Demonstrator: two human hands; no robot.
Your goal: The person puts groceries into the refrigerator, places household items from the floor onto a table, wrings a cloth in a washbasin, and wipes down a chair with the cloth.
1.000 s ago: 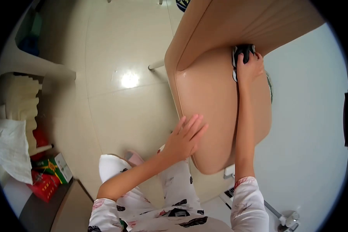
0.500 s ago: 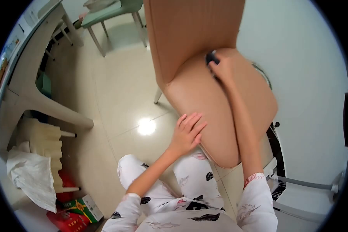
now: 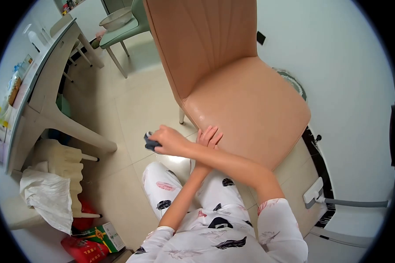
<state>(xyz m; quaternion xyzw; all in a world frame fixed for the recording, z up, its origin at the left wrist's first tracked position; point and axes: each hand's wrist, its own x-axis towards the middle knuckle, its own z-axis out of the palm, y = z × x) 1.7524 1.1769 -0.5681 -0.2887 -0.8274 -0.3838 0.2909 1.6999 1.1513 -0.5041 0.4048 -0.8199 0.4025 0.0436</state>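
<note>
A tan padded chair stands before me, its seat facing up and its backrest at the far side. My left hand rests on the near left edge of the seat, fingers stretched out and partly covered by my right forearm. Crossing over it, my right hand is off the chair to the left, above the floor. Its fingers are closed around a bunched dark cloth. A small shiny spot shows on the seat near the backrest.
At left is a long table with items on top. Below it, a stool bears a white cloth. A green chair holds a basin behind. A flat-headed mop lies by the right wall.
My right hand has swept with the dark cloth from the back of the seat to left of the chair. My left hand stays on the seat edge. The view has shifted slightly.
</note>
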